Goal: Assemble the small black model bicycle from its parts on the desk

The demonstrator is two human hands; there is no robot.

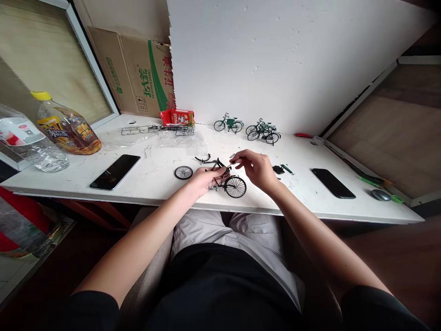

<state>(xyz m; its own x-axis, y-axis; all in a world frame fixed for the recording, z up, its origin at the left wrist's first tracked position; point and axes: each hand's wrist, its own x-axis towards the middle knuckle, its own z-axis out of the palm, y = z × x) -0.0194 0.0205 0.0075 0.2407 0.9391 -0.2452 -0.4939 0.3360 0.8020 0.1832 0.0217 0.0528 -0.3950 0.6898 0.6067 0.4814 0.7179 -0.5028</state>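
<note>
A black model bicycle point(235, 187) with one wheel fitted is held over the front of the table. My left hand point(205, 178) is closed around its frame, thumb on top. Just right of it, my right hand point(254, 166) pinches a small dark part near the bicycle's upper side; the part is too small to name. A loose spoked wheel point(183, 173) lies left of my left hand. Behind it rests a curved black piece point(203, 158), perhaps touching the bicycle. Small dark green parts point(283, 169) lie to the right of my right hand.
Finished model bicycles point(228, 123) stand along the wall, several more point(263, 130) to their right. Part frames point(155, 129) and clear plastic lie behind, near a red packet point(177, 117). Phones lie left point(116, 172) and right point(333, 183). Bottles point(67, 128) stand far left.
</note>
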